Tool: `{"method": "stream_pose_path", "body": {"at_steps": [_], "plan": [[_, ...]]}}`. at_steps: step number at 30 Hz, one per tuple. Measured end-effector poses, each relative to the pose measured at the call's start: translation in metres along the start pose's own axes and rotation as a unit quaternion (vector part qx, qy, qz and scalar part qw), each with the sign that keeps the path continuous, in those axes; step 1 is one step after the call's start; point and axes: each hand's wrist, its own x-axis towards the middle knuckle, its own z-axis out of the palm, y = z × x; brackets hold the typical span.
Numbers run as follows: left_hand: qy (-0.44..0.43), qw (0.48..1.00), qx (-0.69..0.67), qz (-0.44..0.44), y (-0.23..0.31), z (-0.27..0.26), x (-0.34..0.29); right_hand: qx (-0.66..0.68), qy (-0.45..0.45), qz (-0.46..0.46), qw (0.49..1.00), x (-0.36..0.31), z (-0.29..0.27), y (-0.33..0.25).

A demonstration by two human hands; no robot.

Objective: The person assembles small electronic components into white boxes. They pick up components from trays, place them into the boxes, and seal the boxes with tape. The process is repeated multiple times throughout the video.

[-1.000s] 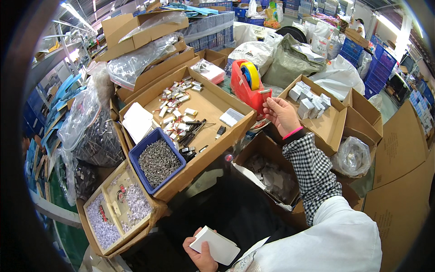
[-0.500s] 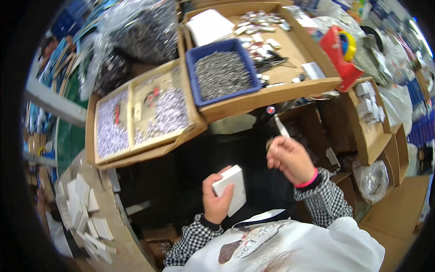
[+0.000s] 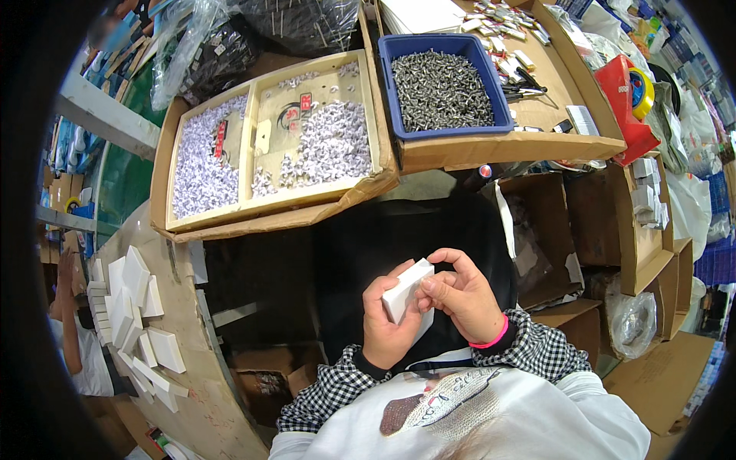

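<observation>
A small flat white box [image 3: 409,290] is held in front of my body. My left hand [image 3: 388,328] is closed round it, with the thumb on the near side and the fingers on the far side. My right hand [image 3: 465,299] has come up against the box's right end. Its index finger curves over the top corner, and its thumb and other fingers press together at the edge. Whether anything small sits between those fingers is hidden. Round my right wrist is a pink band [image 3: 491,334].
Ahead are a divided wooden tray [image 3: 247,165] of small white pieces and a blue bin [image 3: 447,136] of small metal parts. Several white boxes [image 3: 165,350] lie on the left table. Cardboard boxes [image 3: 534,188], a red tape dispenser [image 3: 616,78] and a clear plastic bag [image 3: 633,318] are at right.
My right hand has moved left and down from beside the white strip to the white box. My left hand has turned the box. The whole view has shifted.
</observation>
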Motion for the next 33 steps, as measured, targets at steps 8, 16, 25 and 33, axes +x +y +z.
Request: {"method": "stream_pose_path", "body": {"at_steps": [8,16,25,33], "plan": [[-0.04,0.994,0.097,0.01,0.015,-0.01,0.007,-0.025,0.015,0.035,0.999,0.003,0.003,-0.005],[-0.04,0.996,0.065,-0.037,0.016,-0.007,0.004,-0.179,-0.002,0.103,0.978,0.008,-0.005,-0.023],[-0.033,0.997,0.049,-0.054,0.025,-0.027,0.008,-0.603,-0.04,-0.074,0.793,-0.001,-0.022,0.002],[-0.087,0.952,0.286,0.065,0.039,-0.034,0.051,-0.453,-0.08,-0.099,0.882,0.013,-0.039,-0.014]]}}
